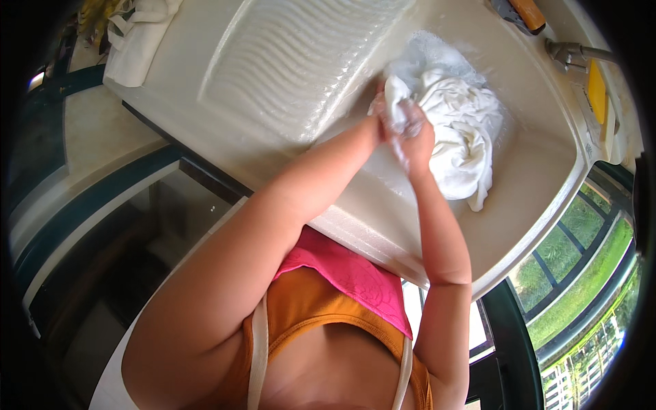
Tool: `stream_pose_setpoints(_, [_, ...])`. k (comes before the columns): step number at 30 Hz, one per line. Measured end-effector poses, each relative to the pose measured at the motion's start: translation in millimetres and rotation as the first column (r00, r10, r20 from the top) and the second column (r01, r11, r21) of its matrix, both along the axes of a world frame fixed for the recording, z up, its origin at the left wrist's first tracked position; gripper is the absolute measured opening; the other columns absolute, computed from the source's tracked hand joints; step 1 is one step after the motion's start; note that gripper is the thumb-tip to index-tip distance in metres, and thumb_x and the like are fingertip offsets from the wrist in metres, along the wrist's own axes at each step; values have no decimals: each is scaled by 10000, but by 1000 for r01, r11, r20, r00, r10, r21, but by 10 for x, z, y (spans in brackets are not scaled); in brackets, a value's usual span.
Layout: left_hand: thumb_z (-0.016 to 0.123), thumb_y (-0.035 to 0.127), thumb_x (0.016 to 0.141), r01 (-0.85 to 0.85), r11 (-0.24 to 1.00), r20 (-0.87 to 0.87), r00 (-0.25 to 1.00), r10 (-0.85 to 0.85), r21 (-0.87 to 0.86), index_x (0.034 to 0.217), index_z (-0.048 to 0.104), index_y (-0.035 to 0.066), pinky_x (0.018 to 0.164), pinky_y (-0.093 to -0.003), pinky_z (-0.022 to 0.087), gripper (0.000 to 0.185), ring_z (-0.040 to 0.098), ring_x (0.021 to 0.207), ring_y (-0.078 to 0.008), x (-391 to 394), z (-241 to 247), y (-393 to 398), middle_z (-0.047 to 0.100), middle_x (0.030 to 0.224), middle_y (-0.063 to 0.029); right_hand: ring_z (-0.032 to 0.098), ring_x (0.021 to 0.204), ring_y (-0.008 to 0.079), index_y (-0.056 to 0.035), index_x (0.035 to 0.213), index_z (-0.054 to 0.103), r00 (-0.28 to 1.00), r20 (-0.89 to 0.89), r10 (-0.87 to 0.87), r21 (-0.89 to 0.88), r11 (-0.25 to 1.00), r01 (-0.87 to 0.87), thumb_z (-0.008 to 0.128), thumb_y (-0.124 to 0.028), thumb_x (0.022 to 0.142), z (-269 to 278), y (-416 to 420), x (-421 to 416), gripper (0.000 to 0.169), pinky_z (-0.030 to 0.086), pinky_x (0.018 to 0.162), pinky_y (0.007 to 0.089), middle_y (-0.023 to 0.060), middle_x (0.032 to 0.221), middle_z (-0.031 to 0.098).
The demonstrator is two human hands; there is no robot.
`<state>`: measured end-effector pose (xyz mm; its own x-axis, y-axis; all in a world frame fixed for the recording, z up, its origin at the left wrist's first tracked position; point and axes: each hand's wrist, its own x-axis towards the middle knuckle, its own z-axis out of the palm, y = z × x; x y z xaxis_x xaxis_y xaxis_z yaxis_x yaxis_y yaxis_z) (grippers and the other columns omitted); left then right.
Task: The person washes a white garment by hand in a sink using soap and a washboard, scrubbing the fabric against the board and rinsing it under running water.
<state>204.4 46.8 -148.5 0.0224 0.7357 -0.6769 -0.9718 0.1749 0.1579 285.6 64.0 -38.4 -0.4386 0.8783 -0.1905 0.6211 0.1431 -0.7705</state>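
Observation:
White wet cloth (458,148) lies bunched and twisted in the basin of a laundry sink (533,205), with soapy suds (435,48) along its far side. Both of my hands are close together over the near left part of the heap. A fold of white cloth is gripped between them, and lather covers the fingers. My left hand (380,110) is on the left side of that fold, partly hidden behind it. My right hand (417,133) closes around the fold from the right. Some motion blur softens the fingers.
A ribbed washboard (287,66) slopes left of the basin. The faucet (566,54) juts in at the upper right, near an orange-handled brush (528,14) and a yellow object (596,92). A white cloth bag (136,46) lies at the upper left. The sink's raised front edge (359,238) runs before me.

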Motion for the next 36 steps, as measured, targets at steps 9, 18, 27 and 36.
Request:
stream_pose_setpoints(9, [479, 422, 913, 81, 992, -209, 973, -100, -94, 980, 576, 87, 719, -336, 491, 356, 582, 795, -167, -4, 301, 182, 603, 877, -23, 637, 787, 345, -98, 971, 690, 946, 163, -279, -248, 917, 313, 652, -370, 697, -164, 314, -99, 388, 482, 773, 368, 168, 764, 666])
stream_pose_setpoints(18, [452, 351, 927, 146, 974, -165, 971, -174, -172, 982, 587, 73, 778, -347, 468, 314, 572, 858, -186, 11, 676, 164, 608, 941, -80, 630, 810, 358, -37, 888, 684, 963, 141, -228, -127, 961, 246, 567, -538, 763, -318, 316, 1, 530, 476, 738, 394, 225, 782, 645])
stream_pose_setpoints(27, [567, 293, 897, 361, 931, -593, 762, -258, 59, 1149, 530, 24, 892, -279, 378, 371, 504, 1009, -132, -489, 1722, 2, 580, 1048, -48, 504, 799, 90, -66, 946, 572, 839, -402, -368, -392, 897, 205, 623, -320, 871, 566, 1130, 849, 270, 412, 737, 238, 12, 845, 568])
stream_pose_setpoints(36, [568, 244, 896, 507, 856, -704, 645, -298, 103, 1176, 530, 18, 911, -263, 371, 362, 506, 1027, -110, -823, 2107, -255, 584, 1080, -26, 512, 806, 84, -105, 807, 482, 616, -661, -429, -449, 884, 134, 534, -283, 927, 1061, 1019, 869, 221, 415, 752, 212, -3, 893, 568])
